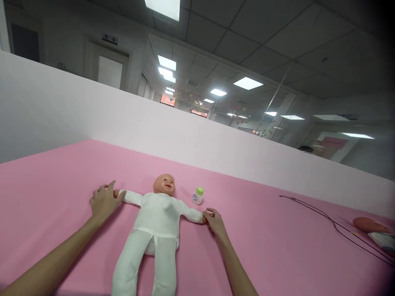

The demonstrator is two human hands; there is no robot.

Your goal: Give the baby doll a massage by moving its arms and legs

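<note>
A baby doll (157,213) in a white cloth suit lies face up with both arms spread out. My left hand (103,202) is at the doll's hand on the left, which sits between my thumb and fingers; the other fingers are loosely bent. On the other side, my right hand (216,224) pinches the doll's other hand with thumb and fingertips. A small clear bottle (198,196) with a green cap and printed label stands beside the doll's shoulder, a little beyond my right hand. The doll's feet are cut off by the lower edge.
Everything lies on a pink padded surface (256,242), bordered at the back by a low white wall (185,129). Thin dark cables (321,211) run across the right side. Near the right edge lies another doll (368,225), partly out of view. Beyond the wall is a lit room.
</note>
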